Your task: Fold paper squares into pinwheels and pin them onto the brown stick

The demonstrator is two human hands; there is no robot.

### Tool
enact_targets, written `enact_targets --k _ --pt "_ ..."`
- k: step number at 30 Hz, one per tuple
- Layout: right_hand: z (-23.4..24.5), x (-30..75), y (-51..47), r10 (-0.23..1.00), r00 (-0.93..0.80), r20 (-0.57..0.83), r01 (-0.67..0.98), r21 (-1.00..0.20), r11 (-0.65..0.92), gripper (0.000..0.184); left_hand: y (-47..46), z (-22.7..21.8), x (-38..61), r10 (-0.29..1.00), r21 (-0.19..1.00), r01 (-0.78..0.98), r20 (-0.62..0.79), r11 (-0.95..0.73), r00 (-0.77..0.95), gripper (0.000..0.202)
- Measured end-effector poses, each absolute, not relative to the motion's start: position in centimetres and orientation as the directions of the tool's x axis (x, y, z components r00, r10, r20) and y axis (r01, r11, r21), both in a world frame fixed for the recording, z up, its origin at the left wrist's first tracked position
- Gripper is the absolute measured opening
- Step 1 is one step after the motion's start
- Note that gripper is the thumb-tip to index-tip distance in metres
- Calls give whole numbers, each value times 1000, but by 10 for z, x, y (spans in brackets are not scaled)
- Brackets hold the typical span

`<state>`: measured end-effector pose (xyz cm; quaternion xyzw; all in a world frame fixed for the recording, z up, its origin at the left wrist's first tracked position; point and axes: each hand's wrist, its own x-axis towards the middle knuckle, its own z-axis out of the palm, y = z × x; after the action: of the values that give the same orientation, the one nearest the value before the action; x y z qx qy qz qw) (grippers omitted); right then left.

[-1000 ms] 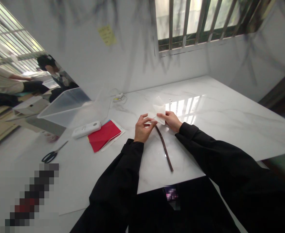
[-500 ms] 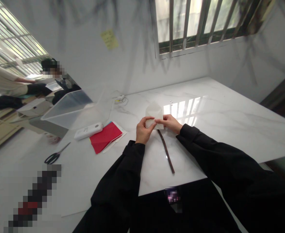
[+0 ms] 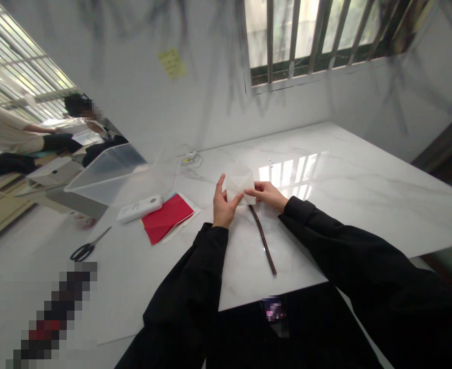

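Note:
Between my hands is a folded piece of white paper [image 3: 244, 177], shaped like a small envelope with a pointed top, held just above the table. My left hand [image 3: 223, 205] grips its left and lower edge, thumb on the front and index finger raised. On the right side my right hand [image 3: 267, 193] pinches the paper, the thumb tips close together near its middle. A thin dark brown stick [image 3: 263, 240] lies on the white marbled table [image 3: 306, 261] below the paper, its upper end by the paper's lower edge.
Left of my hands lie a red sheet of paper [image 3: 166, 219] on paler sheets and a white oblong device [image 3: 140, 208]. Farther left are black-handled scissors [image 3: 83, 251] and a clear plastic bin [image 3: 106, 174]. Tiny white bits [image 3: 271, 163] lie farther back. Two people sit at the far left.
My left index finger has lifted off the paper and now points up. The paper has shifted slightly left, and its crossing folds show more. The stick has stayed put.

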<state>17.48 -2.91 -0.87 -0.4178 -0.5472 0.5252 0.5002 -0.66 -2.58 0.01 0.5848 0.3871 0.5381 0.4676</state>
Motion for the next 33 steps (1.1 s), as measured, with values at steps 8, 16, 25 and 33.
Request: enact_targets --k 8,16,25,33 --pt "-11 176 -27 991 -87 104 -52 -994 100 48 -19 -6 -9 967 975 -60 219 -212 128 68" --pt "-9 176 -28 989 -104 106 -24 -994 104 49 -18 -10 -11 986 989 -37 144 -141 82 58" --pt "-9 177 -32 969 -226 99 116 -985 128 54 -18 -10 -12 988 990 -69 126 -121 84 61" --pt "-15 179 -28 967 -229 114 208 -965 163 53 -18 -10 -11 991 991 -91 102 -94 81 65"
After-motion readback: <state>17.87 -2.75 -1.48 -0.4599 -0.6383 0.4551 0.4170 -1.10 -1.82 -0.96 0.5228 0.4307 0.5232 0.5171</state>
